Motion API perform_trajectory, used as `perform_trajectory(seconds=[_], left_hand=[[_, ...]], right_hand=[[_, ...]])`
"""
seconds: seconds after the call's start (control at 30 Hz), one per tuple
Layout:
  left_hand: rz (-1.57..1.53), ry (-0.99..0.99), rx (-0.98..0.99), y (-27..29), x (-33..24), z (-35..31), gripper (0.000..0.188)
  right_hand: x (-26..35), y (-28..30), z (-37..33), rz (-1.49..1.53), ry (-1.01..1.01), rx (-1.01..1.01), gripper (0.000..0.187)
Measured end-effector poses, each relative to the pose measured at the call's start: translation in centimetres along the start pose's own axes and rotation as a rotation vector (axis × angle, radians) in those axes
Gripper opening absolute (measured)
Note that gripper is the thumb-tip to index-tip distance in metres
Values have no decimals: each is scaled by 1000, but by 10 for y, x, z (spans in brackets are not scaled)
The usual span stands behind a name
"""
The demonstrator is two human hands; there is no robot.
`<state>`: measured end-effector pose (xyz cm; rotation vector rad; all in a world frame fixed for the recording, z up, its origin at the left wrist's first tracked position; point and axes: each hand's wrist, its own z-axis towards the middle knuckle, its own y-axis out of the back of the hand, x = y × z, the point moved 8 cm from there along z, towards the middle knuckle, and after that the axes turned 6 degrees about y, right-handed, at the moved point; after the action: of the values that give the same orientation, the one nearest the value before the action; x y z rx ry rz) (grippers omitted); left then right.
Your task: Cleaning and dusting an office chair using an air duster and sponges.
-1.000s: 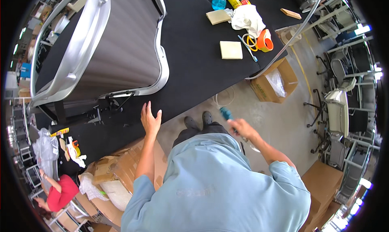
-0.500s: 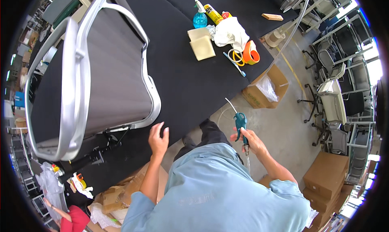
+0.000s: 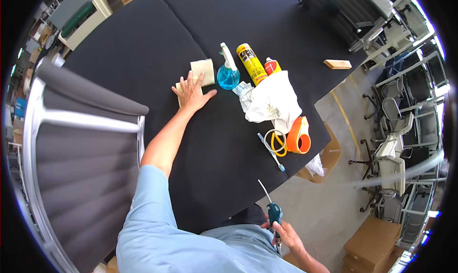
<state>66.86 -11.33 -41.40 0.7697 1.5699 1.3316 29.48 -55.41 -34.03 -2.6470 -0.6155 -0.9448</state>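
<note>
Got the left hand point(image 3: 192, 96) splayed over two pale pads point(image 3: 207, 68) on one black table point(image 3: 222, 151), near one blue spray bottle point(image 3: 228, 78) and one yellow can point(image 3: 251, 64). Gripping one teal air gun point(image 3: 274, 213) in the right hand point(image 3: 289, 236) near the table's edge.

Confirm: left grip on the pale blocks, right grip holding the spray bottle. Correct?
Not quite: the right grip holds the teal air gun; the spray bottle sits on the table. The head view shows it. The left grip is on the pale blocks, as you say.
</note>
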Motion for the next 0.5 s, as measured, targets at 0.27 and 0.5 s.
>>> perform_trajectory(seconds=[0.27, 0.5], left_hand=[[56, -25, -24, -2, -6, 12, 78], [13, -20, -12, 2, -11, 8, 80]], right_hand=[[124, 38, 82, -276, 121, -167, 39], [170, 24, 95, -481, 218, -164, 32]])
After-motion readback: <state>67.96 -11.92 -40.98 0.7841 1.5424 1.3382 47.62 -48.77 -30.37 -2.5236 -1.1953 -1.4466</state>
